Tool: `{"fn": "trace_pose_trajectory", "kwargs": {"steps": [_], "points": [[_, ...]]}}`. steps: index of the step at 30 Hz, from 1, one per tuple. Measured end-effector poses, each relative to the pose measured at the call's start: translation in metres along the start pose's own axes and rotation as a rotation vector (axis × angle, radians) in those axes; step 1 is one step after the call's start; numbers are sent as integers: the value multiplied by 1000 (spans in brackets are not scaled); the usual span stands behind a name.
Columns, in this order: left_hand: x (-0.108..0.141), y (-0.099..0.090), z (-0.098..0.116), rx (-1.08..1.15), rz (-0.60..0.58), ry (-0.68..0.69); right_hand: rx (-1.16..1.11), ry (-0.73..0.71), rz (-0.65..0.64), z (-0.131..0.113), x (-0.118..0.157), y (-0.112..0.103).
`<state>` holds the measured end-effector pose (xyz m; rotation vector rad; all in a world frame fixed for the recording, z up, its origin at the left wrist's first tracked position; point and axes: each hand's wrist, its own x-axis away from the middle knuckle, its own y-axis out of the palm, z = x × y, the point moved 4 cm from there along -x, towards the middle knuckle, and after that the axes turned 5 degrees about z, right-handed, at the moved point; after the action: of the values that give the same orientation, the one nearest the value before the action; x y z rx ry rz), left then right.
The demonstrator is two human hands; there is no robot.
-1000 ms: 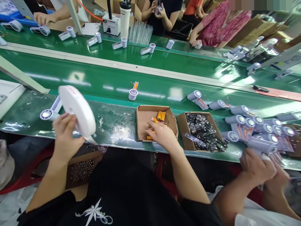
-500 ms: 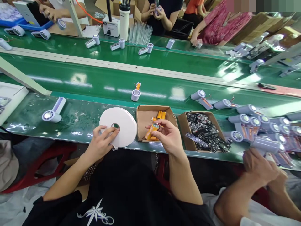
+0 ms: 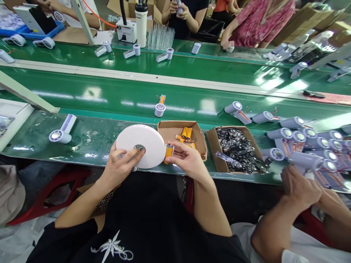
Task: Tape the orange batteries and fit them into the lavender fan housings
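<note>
A flat white roll (image 3: pixel 145 137) with a hole in its middle is held by my left hand (image 3: pixel 119 164), whose fingers reach into the hole. My right hand (image 3: pixel 189 159) pinches an orange battery (image 3: pixel 168 153) upright against the roll's right edge. Just behind my right hand, more orange batteries (image 3: pixel 187 133) lie in a cardboard box (image 3: pixel 175 125). To the right a second box (image 3: pixel 215 151) is full of small black circuit boards (image 3: pixel 238 146).
A grey fan body (image 3: pixel 60 135) lies at the left, another (image 3: pixel 159 109) on the green belt (image 3: pixel 123 98). Many more (image 3: pixel 301 137) are piled at the right beside a co-worker's hands (image 3: pixel 298 186). People sit across the belt.
My right hand has moved left with the battery, from over the box to the roll's edge. The roll has shifted slightly right and is tilted more. More batteries in the box now show.
</note>
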<state>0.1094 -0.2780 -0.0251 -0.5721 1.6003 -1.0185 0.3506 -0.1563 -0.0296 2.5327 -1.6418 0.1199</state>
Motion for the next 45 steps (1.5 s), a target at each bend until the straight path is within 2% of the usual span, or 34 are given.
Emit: {"fn": "trace_pose_trajectory", "kwargs": {"steps": [2,3,7,9,12,14,15,17,19,21,24,25,27,29,32,37,42,45], "points": [[-1,-1,2,-63,29,6,-46,31,-32,3,1,3],[-2,0,4,-101,50,-6,-78,24,7,6,2,5],[-1,5,25,-158,159,-136,-295,-100,345,23,3,20],[6,8,42,-102,182,-187,-382,-135,430,27,0,19],[23,12,62,63,81,-95,-449,-272,526,11,-12,-14],[35,17,57,140,-70,-66,-469,-440,647,-8,-15,-44],[40,20,46,147,-158,-107,-455,-500,680,-15,-14,-53],[46,25,15,134,-307,-254,-341,-499,605,-20,-9,-51],[45,25,-12,181,-362,-350,-102,-423,393,-11,1,-24],[35,16,-21,305,-259,-364,193,-420,177,4,17,10],[15,-5,-7,446,51,-302,534,-571,-33,18,38,48],[9,-10,2,461,134,-264,605,-628,-62,19,41,55],[-4,-17,19,471,219,-193,702,-718,-79,18,44,63],[-13,-19,30,492,234,-166,763,-774,-74,15,45,65],[-19,-20,31,592,213,-198,808,-803,-74,13,46,65],[-21,-16,24,830,69,-223,828,-794,-44,16,48,63],[-19,-20,34,809,196,-99,709,-764,-118,23,48,71],[-18,-18,41,839,195,-28,512,-649,-230,31,47,79]]}}
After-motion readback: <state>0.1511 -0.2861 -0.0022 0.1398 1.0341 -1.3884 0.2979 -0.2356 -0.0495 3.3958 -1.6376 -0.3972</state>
